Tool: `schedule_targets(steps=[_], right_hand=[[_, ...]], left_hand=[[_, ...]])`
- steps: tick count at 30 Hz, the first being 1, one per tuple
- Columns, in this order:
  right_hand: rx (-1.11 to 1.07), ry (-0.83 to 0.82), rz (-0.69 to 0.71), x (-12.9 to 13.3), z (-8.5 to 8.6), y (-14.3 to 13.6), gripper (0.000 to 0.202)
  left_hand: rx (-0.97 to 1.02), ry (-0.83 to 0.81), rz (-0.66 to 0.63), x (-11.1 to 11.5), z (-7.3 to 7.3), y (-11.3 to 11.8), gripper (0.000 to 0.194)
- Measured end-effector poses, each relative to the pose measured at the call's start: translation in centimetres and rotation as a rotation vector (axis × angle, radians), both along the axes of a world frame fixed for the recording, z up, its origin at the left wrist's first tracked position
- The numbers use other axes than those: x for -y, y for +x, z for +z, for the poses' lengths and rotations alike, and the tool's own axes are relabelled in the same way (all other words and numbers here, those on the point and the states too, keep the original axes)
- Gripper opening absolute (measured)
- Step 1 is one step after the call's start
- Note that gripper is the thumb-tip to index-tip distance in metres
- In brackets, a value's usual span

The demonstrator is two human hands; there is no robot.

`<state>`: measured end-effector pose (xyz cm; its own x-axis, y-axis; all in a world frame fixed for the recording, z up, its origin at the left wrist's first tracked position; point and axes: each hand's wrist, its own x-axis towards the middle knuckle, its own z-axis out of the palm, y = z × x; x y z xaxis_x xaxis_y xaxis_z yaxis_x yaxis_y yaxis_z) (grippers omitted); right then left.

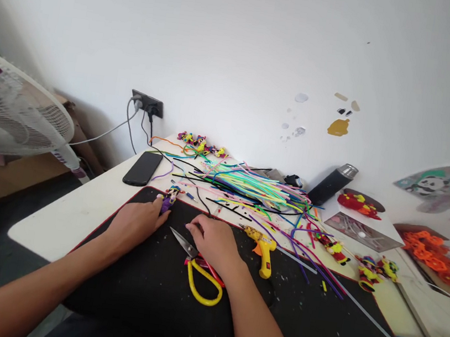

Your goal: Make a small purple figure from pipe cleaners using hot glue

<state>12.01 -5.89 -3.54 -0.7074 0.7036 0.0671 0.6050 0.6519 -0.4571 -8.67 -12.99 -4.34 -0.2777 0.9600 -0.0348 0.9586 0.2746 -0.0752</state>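
Note:
My left hand point(133, 225) is closed around a small pipe-cleaner doll point(168, 199) with a purple body, a pale head and a blue-and-yellow top, at the far left part of the black mat point(141, 290). To its right, my right hand point(217, 242) is held just above the mat with thumb and fingers pinched together. What sits between those fingertips, if anything, is too small to make out. Scissors point(203, 285) with yellow and red handles lie partly under my right hand, blades slightly apart. A yellow hot glue gun point(265, 252) rests right of that hand.
Many coloured pipe cleaners point(247, 185) spread across the back of the white table point(45, 224). A phone point(143, 168) lies at left, a dark flask point(331, 183) leans near the wall. Finished dolls point(367, 272) lie right; a fan point(15, 111) stands left.

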Motion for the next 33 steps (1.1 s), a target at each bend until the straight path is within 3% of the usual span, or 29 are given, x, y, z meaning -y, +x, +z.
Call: schedule_targets(steps=[5, 8, 14, 19, 22, 28, 33], right_hand=[[0.049, -0.017, 0.017, 0.1, 0.1, -0.1, 0.026], [0.050, -0.021, 0.026, 0.1, 0.0, -0.1, 0.026], [-0.040, -0.041, -0.003, -0.1, -0.3, 0.0, 0.024], [-0.112, -0.066, -0.050, -0.2, -0.7, -0.1, 0.023], [-0.134, -0.066, -0.050, -0.3, -0.9, -0.1, 0.022], [-0.089, -0.069, -0.052, -0.2, -0.8, -0.1, 0.024], [-0.065, -0.052, -0.045, -0.1, -0.8, -0.2, 0.024]], left_hand=[[0.113, 0.207, 0.128, 0.5, 0.9, -1.7, 0.046], [0.440, 0.394, 0.073, 0.4, 1.9, -1.9, 0.043], [1.170, 0.499, -0.002, -1.3, 2.4, 0.5, 0.053], [1.472, 0.578, -0.050, -3.0, 1.8, 2.9, 0.049], [1.489, 0.580, -0.092, -3.3, 1.6, 3.7, 0.045], [1.111, 0.682, -0.122, -2.7, 1.8, 4.0, 0.028], [1.047, 0.737, -0.118, -2.6, 1.8, 4.0, 0.024]])
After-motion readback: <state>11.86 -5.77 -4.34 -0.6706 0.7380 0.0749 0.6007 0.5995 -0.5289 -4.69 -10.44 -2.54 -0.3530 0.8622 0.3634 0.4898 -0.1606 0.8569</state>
